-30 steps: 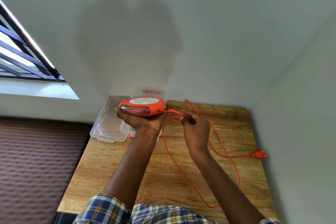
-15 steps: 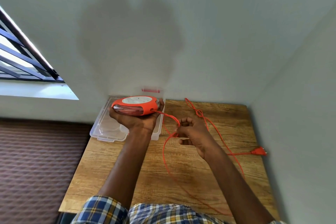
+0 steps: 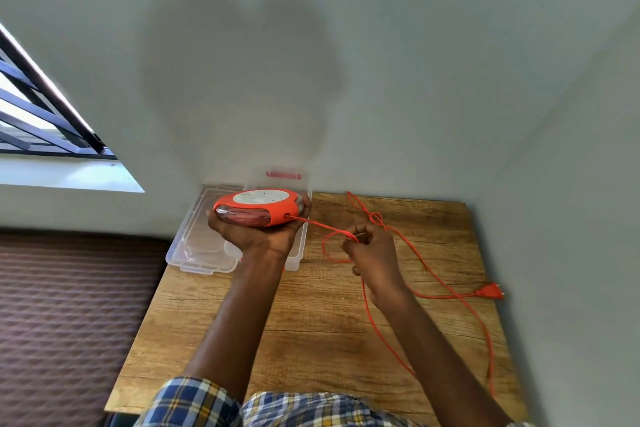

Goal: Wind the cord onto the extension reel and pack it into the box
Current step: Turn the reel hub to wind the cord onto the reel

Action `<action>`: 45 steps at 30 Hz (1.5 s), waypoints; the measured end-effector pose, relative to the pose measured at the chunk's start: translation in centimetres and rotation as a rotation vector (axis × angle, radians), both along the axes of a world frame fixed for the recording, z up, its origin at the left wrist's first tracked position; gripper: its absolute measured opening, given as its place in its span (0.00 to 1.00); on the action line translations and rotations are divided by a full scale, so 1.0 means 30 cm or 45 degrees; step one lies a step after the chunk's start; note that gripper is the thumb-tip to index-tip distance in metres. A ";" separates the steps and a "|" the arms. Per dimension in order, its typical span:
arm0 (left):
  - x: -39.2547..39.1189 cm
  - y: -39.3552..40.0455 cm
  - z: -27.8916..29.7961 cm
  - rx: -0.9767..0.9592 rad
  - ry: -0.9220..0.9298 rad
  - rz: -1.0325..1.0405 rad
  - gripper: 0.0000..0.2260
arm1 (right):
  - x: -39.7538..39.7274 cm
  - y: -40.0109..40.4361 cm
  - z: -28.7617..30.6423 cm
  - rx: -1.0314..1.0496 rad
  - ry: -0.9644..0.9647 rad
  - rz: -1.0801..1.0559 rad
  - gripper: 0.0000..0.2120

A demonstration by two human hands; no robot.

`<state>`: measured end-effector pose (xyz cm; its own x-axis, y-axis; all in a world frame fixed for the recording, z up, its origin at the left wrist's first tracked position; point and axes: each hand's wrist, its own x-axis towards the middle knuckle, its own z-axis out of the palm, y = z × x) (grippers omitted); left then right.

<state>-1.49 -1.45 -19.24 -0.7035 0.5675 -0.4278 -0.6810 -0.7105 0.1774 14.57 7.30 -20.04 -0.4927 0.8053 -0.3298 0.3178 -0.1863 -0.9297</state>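
The left hand (image 3: 258, 236) holds the orange reel (image 3: 259, 206) up from below, fingers curled round its sides, just over the clear box (image 3: 194, 246) at the back of the table (image 3: 311, 322). The right hand (image 3: 372, 253) is beside it, fingers curled in, pinching the cord (image 3: 450, 295) near the hole where it comes out of the reel. The short bit between hole and hand looks tight. Most of the cord lies loose on the table, with a small knot (image 3: 375, 218) behind the right hand, and the plug (image 3: 490, 292) is far off by the wall.

I think the winding has only just begun. To do it well, keep the reel flat and steady, feed the cord in a little at a time, and let it slide through the pinch. Undo the knot first, or it may jam at the hole. Watch the plug does not whip about
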 end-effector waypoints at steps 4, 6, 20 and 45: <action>-0.021 -0.017 -0.012 -0.003 -0.069 0.010 0.42 | 0.035 0.058 -0.020 0.486 -0.098 -0.034 0.17; -0.036 -0.026 -0.012 0.022 -0.088 0.028 0.44 | 0.057 0.115 -0.010 0.370 0.001 0.045 0.15; -0.057 -0.058 0.022 0.083 -0.114 0.113 0.38 | 0.214 0.221 -0.123 0.298 -0.595 -0.209 0.09; 0.019 -0.027 0.064 0.064 0.333 -0.297 0.44 | 0.047 0.031 0.038 0.569 0.060 0.309 0.10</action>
<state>-0.91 -2.27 -17.31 -0.6344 0.7417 -0.2177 -0.7622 -0.5533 0.3359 15.99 8.24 -18.89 -0.6889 0.7232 0.0481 0.2582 0.3069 -0.9160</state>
